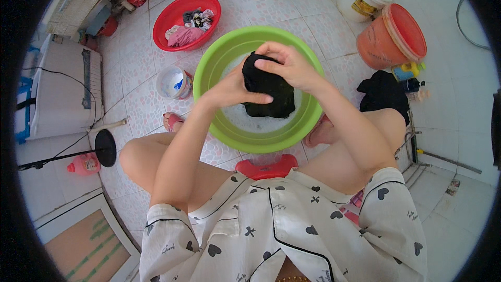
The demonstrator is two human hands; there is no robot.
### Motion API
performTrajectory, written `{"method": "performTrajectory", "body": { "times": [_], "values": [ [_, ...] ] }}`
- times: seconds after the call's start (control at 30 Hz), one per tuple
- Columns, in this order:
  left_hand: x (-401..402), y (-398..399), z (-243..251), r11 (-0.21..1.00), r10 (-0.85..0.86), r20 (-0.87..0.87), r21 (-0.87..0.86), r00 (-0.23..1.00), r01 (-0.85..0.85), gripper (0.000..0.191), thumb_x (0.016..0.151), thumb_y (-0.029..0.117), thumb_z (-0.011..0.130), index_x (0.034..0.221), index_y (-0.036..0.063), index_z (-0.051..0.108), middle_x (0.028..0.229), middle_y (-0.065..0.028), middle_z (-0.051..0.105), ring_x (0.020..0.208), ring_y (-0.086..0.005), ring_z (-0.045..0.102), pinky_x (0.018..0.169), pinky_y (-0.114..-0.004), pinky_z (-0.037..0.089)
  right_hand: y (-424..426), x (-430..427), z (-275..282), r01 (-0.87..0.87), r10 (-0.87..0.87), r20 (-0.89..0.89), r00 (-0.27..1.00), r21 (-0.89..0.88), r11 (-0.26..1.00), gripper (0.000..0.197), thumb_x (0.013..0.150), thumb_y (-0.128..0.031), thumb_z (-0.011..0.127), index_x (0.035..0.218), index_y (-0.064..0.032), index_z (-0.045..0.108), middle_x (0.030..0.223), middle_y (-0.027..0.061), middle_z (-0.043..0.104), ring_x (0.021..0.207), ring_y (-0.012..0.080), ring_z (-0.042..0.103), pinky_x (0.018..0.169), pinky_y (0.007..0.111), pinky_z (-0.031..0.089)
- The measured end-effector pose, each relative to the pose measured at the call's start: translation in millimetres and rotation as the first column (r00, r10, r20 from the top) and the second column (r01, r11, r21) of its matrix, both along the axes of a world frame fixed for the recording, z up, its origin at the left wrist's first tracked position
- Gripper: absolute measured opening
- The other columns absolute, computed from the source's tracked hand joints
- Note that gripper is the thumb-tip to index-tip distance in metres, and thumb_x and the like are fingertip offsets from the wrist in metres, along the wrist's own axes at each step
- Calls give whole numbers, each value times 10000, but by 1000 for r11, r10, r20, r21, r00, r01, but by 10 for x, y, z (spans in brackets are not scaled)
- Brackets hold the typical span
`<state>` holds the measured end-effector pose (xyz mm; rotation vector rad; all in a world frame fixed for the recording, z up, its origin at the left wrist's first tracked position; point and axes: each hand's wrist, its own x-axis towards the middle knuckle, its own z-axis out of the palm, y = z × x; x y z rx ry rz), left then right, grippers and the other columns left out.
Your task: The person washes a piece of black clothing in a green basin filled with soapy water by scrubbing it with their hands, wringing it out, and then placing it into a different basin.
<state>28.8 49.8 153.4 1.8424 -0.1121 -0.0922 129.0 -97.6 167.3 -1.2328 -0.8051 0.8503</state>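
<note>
A black cloth garment (268,86) is bunched between my two hands above a green plastic basin (258,147). My left hand (235,88) grips its left side, the thumb lying across the front and the fingers hidden behind. At the garment's top, my right hand (287,64) pinches a fold between thumb and fingers. Whitish, sudsy water (254,123) covers the basin's bottom. The garment's lower edge hangs over the water; whether it touches cannot be made out.
Beyond the basin stands a red basin (160,33) with crumpled clothes (186,36). A small plastic tub (168,82) sits to the left. On the right are an orange bucket (373,45), a white bucket (352,0), bottles (405,71) and more black cloth (381,92). A red stool (266,167) shows beneath me.
</note>
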Motion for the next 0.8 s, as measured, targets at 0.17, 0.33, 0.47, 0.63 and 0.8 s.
{"method": "performTrajectory", "body": {
  "times": [0.17,0.33,0.47,0.63,0.8],
  "values": [
    [78,42,-84,949,308,-150,-27,940,-315,395,820,259,599,1116,20,496,977,-43,561,897,-128,518,769,-286,431,65,47,-6,166,-151,297,943,-26,986,383,744,-241,679,1030,-30,536,1021,69,565,1001,148,505,874,294,385],
    [122,-77,363,736,332,-368,-476,869,-482,386,838,319,565,1119,59,512,1065,-57,572,974,-171,538,845,-308,411,-184,339,-359,-13,78,266,961,-237,971,948,558,-265,799,1304,-52,255,1284,138,370,1214,247,333,1017,349,246],
    [80,-96,752,513,141,-439,-734,887,-445,378,862,330,520,1099,36,524,1030,-82,595,935,-192,576,841,-344,447,-283,183,-726,-57,177,265,948,-405,912,1001,524,-246,821,1308,-28,237,1318,137,322,1233,264,300,1039,358,215],
    [116,-204,1165,404,65,-389,-832,919,-380,385,868,351,496,1076,33,556,1043,-92,597,944,-214,575,854,-347,442,-180,32,-844,-144,255,249,934,-392,909,1006,513,-223,829,1314,-31,251,1328,137,320,1218,253,317,1035,350,235],
    [102,25,1410,324,243,-267,-884,933,-337,416,870,351,486,1114,18,538,1099,-98,578,1006,-233,550,935,-372,389,0,-169,-503,85,-79,31,996,-291,953,681,615,-116,741,1207,-3,422,1157,115,511,1089,243,457,971,338,327]
  ]
}}
